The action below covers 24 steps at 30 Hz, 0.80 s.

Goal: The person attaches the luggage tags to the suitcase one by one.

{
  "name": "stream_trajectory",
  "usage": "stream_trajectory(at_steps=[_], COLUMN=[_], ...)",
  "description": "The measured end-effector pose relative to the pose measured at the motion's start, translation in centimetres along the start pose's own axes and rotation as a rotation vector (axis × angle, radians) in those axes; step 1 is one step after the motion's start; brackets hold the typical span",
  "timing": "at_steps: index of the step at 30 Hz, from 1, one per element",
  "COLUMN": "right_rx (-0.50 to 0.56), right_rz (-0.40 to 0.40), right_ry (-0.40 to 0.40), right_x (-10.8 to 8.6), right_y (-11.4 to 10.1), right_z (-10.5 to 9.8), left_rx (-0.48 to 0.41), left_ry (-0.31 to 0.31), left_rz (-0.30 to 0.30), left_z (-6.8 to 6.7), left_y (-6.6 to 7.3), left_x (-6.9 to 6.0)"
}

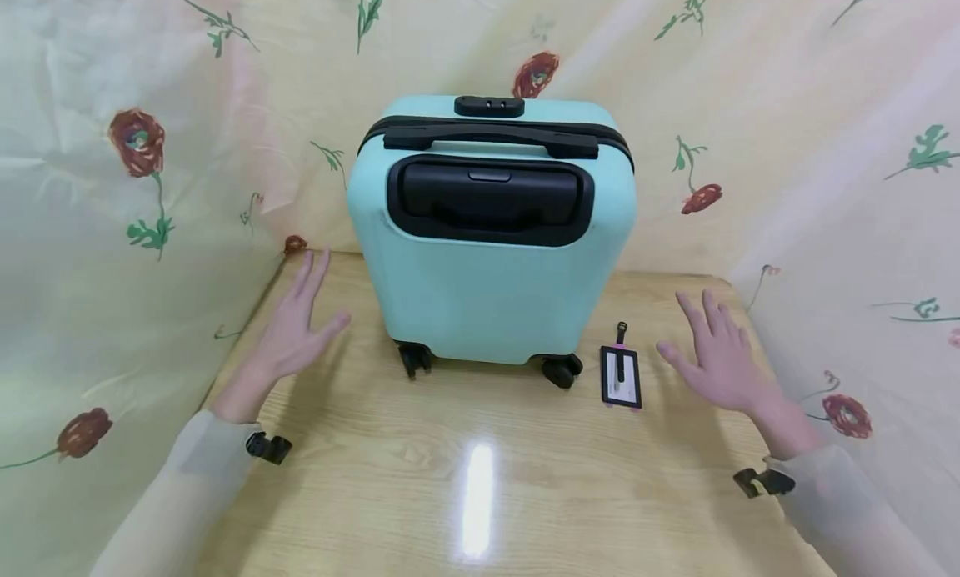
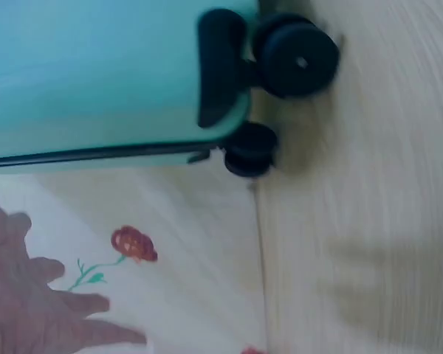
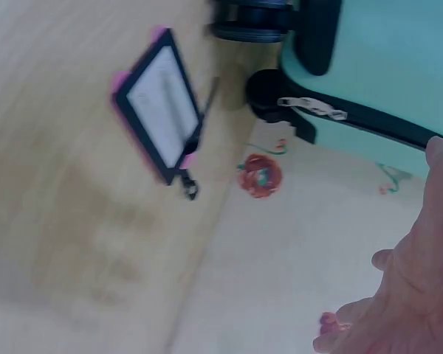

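A mint-green suitcase (image 1: 480, 298) stands upright on its black wheels on a wooden table, with a black carry handle and a recessed black pull handle near its top. Beside its right wheel lies a black-framed luggage tag (image 1: 621, 377) with a white card, pink edges and a short black strap. My left hand (image 1: 296, 327) hovers left of the suitcase, fingers spread and holding nothing. To the right of the tag, my right hand (image 1: 716, 352) is likewise raised with spread fingers, touching nothing. In the right wrist view, a zipper pull (image 3: 312, 107) hangs by the suitcase's lower edge.
Cream cloth (image 1: 825, 143) printed with red flowers covers the walls behind and on both sides. The wooden tabletop (image 1: 375, 477) extends in front of the suitcase, with a bright light reflection on it. A black combination lock (image 1: 489, 107) sits on the suitcase's top.
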State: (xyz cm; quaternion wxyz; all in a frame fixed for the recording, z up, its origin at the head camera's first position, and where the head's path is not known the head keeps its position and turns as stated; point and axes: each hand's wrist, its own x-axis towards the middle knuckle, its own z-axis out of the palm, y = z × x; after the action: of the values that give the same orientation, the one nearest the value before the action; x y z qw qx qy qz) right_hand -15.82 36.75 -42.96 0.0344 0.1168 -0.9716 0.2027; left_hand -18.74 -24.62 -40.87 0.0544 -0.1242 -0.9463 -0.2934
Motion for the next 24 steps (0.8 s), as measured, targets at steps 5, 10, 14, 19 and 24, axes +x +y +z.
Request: stream_trajectory(at_steps=[5, 10, 14, 19, 24], right_rx=[0.031, 0.051, 0.070, 0.107, 0.124], right_rz=[-0.060, -0.092, -0.100, -0.109, -0.107], right_ry=[0.049, 0.034, 0.013, 0.016, -0.034], right_x=[1.6, 2.7, 3.0, 3.4, 4.3], right_y=[-0.8, -1.6, -2.2, -2.8, -3.6], right_z=[-1.2, -2.0, -2.2, -2.6, -2.9], left_rx=[-0.283, -0.408, -0.482, -0.687, -0.830], left_ry=[0.041, 0.075, 0.074, 0.116, 0.221], left_rz=[-0.023, -0.052, -0.050, -0.018, 0.118], left_z=[0.0, -0.3, -0.3, -0.6, -2.6], left_y=[1.1, 2.1, 2.6, 4.0, 6.1], left_x=[1.3, 2.1, 2.8, 4.1, 6.3])
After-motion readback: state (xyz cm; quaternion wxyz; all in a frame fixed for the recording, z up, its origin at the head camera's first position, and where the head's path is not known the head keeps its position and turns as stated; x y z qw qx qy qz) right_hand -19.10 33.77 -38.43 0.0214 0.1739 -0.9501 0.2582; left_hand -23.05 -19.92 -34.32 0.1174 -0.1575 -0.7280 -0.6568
